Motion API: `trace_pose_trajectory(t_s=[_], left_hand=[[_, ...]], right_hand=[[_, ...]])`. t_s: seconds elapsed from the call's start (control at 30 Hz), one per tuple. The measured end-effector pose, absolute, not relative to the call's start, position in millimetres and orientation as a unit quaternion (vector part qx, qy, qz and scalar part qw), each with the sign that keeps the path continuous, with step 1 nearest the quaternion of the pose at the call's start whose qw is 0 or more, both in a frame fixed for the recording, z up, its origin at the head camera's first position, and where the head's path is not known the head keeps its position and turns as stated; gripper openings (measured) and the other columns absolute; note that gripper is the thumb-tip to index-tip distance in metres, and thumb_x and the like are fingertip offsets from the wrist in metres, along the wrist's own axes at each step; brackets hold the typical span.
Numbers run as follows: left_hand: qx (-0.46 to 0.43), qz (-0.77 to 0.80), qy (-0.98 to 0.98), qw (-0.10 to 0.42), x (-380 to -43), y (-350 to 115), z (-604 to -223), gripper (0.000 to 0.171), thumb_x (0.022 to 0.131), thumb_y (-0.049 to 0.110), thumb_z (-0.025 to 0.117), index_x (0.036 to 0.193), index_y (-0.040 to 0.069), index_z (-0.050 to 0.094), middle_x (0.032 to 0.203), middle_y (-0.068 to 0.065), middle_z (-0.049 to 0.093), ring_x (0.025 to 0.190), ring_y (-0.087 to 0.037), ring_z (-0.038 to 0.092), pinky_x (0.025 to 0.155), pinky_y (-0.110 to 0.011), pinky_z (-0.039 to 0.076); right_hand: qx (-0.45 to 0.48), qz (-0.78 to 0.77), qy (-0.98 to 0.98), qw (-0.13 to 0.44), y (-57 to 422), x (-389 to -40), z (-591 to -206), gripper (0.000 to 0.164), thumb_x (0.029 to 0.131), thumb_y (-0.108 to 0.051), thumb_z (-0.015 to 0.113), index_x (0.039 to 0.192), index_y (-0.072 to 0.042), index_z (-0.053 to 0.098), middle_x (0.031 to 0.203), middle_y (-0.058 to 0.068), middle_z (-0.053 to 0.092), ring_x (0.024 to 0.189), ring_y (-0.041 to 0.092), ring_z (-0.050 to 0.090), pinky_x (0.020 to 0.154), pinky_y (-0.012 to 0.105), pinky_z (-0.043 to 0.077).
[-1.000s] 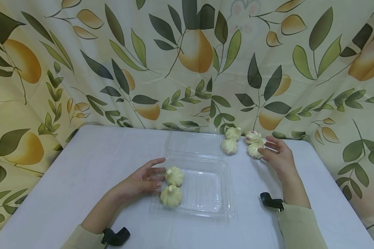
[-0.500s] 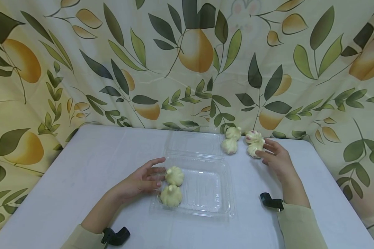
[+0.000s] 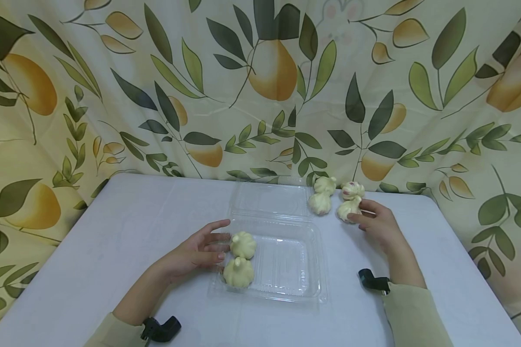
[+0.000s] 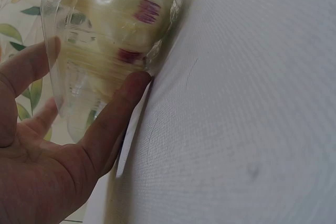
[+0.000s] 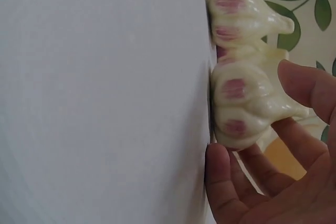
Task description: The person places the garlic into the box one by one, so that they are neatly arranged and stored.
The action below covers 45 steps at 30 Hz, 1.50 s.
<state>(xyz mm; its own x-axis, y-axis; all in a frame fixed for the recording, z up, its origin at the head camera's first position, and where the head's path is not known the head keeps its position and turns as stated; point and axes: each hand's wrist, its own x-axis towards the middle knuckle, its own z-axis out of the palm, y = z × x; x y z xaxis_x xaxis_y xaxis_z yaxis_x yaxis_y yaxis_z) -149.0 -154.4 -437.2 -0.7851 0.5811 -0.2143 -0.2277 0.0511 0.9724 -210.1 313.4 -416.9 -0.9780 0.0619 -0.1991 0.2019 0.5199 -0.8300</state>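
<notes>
Clearly, from where I'm standing, everything turns on how one glossy, cream-white garlic bulb with pinkish-purple patches [image 3: 346, 211] sits against the person's right hand [image 3: 379, 226]. That bulb is on the white-covered surface [image 3: 169, 207], just left of the palm, and the fingers curl round its right side, touching it; how firmly they have it, I can't tell. Its long axis runs up from the surface, base down, with the narrow stem leaning toward the grip. Just beyond it sits a purple-marked white bulb [image 3: 353, 190], so close that I can't say whether the two touch.

Further left and nearer the person lies a clear plastic hinged container [image 3: 282, 260], its transparent lid [image 3: 271, 200] laid back. Two pale garlic bulbs [image 3: 320, 205] stand beside that lid's right edge, between it and the held bulb, so I'd judge a path slanting toward the person safer than one straight across.

The left hand [image 3: 195, 250] is well apart from that bulb, fingers loosely spread at the container's left wall and holding no bulb. Beside it, two cream garlic bulbs [image 3: 243, 245] line the container's left side.
</notes>
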Motion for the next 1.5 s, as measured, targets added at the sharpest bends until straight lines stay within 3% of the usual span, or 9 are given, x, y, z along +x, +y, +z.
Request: trace_pose_trajectory(t_s=[0.17,0.43,0.93,1.17,1.5], left_hand=[[0.136,0.675,0.661,0.299,-149.0,-154.4,-437.4,0.08,0.094,0.004,0.066,0.159,0.024,0.023,0.158,-0.017,0.03,0.141,-0.038,0.04,0.096,-0.047,0.052],[0.139,0.675,0.661,0.298,-149.4,-154.5,-437.9,0.08,0.094,0.004,0.065,0.159,0.024,0.023,0.158,-0.016,0.031,0.141,-0.038,0.04,0.097,-0.047,0.052],[0.136,0.673,0.663,0.298,-149.3,-154.4,-438.6,0.08,0.094,0.005,0.066,0.159,0.025,0.023,0.157,-0.017,0.031,0.141,-0.038,0.04,0.097,-0.047,0.052],[0.137,0.676,0.66,0.298,-148.8,-154.6,-438.3,0.079,0.095,0.004,0.065,0.159,0.024,0.022,0.157,-0.017,0.031,0.141,-0.039,0.039,0.096,-0.047,0.052],[0.138,0.675,0.661,0.298,-149.5,-154.7,-438.8,0.079,0.095,0.005,0.065,0.159,0.024,0.023,0.157,-0.018,0.032,0.142,-0.039,0.038,0.096,-0.047,0.052]], right_hand=[[0.05,-0.489,0.868,0.068,306.8,-210.3,-416.8,0.074,0.093,-0.023,0.071,0.151,0.005,0.033,0.154,0.027,0.035,0.135,0.039,0.044,0.076,0.016,0.049],[0.031,-0.472,0.879,0.064,298.4,-208.9,-416.4,0.066,0.091,-0.022,0.073,0.144,0.003,0.044,0.149,0.029,0.04,0.13,0.042,0.047,0.076,0.023,0.05],[0.02,-0.459,0.887,0.049,292.2,-209.3,-418.4,0.055,0.085,-0.011,0.076,0.136,-0.003,0.056,0.138,0.022,0.052,0.118,0.034,0.055,0.075,0.025,0.05],[0.026,-0.465,0.883,0.052,290.9,-209.1,-417.8,0.053,0.085,-0.013,0.076,0.134,-0.003,0.057,0.142,0.019,0.051,0.121,0.034,0.056,0.076,0.023,0.051],[0.032,-0.464,0.885,0.034,291.2,-208.8,-416.8,0.049,0.085,-0.015,0.077,0.13,-0.004,0.06,0.137,0.016,0.055,0.1,0.014,0.057,0.072,0.024,0.051]])
